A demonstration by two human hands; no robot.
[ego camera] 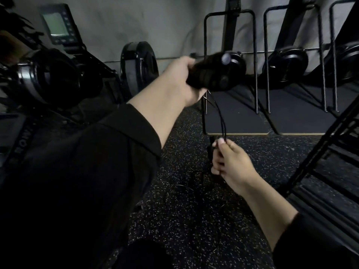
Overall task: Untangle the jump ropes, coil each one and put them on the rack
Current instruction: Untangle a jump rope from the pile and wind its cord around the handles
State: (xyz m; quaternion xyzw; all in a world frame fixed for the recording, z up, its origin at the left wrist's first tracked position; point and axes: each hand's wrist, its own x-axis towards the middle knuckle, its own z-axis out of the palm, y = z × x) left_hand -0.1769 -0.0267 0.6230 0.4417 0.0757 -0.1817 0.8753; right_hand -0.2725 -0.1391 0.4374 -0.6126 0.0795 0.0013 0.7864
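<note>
The left hand [182,80], raised and extended, was closed around dark jump-rope handles [209,74], blurred, apparently to draw the cord taut for untangling. Below it the right hand [229,164] pinched the thin black cords [220,121] between thumb and fingers, seemingly to guide them. Loose rope [194,189] lay on the speckled floor [252,152], the black rack [320,152] standing to the right, none coiled there.
</note>
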